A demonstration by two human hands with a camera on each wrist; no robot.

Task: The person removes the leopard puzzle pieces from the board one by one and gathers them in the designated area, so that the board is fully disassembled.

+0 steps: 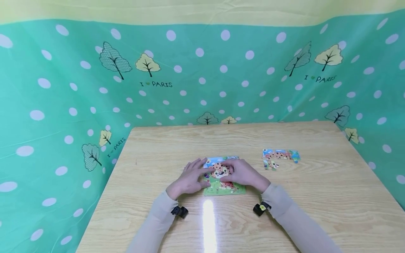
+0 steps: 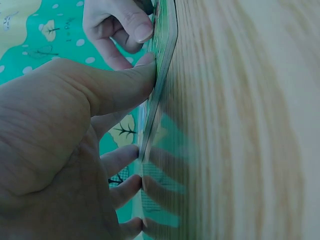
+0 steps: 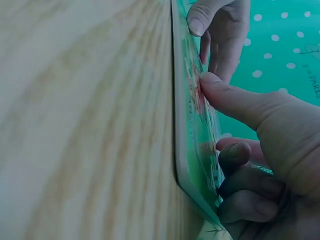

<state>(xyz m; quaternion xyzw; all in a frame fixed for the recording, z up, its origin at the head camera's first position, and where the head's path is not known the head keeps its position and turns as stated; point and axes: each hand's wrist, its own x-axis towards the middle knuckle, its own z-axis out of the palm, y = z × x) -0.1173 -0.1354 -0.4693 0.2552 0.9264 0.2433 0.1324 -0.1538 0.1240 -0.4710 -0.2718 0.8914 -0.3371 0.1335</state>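
A flat jigsaw puzzle board (image 1: 221,189) with a spotted leopard on a green and blue ground lies on the table in front of me. My left hand (image 1: 190,178) rests at its left side, thumb on the board's surface and fingers spread along the edge; in the left wrist view, several fingertips touch the tabletop. Over the board's right side is my right hand (image 1: 243,172). Its thumb and index finger touch the picture on either side of the leopard's face (image 1: 220,172), while the other fingers are curled. In the right wrist view, the right thumb (image 3: 235,97) presses the board's surface.
Loose puzzle pieces (image 1: 278,155) lie joined in a strip on the wooden table (image 1: 164,144) to the right, with a smaller piece (image 1: 271,164) just below. A green dotted cloth (image 1: 190,70) hangs behind and around the sides.
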